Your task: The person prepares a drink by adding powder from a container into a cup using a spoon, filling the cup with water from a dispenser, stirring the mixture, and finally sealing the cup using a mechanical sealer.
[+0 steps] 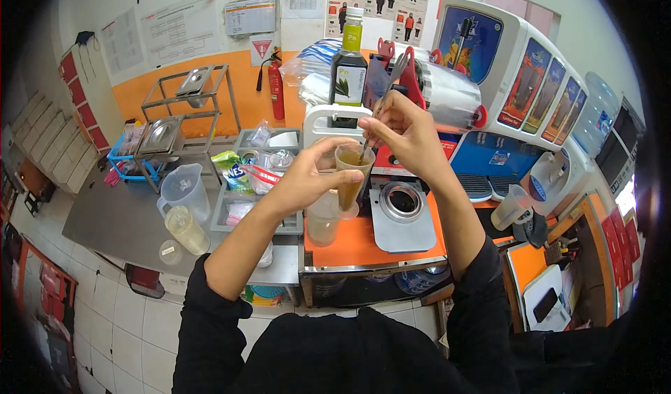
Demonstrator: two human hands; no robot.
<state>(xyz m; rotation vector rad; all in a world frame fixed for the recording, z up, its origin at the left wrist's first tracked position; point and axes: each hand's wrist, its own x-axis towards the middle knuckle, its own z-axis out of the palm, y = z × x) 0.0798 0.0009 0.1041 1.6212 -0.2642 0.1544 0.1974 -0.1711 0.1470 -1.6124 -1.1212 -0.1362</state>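
Note:
My left hand [293,179] grips a small translucent cup [348,194] of brownish-green liquid, thumb across its front. Between the fingers of my right hand [401,132] is a metal fork [395,74], tines up, its handle end dipping into the liquid. Below the cup, a clear plastic container [321,229] stands on the orange counter [346,252], partly covered by my left hand and the cup. Just beyond my hands rises a dark Flavorlab syrup bottle [348,77] with a green neck. To the right sits a cup sealing machine's metal plate [403,237] with a round cup holder.
The sealer's white handle [335,112] and film roll [455,92] are behind my hands. A drink dispenser [503,69] fills the right. At left are grey trays [257,228] of packets, a plastic pitcher [184,189] and a jug of pale liquid [186,230].

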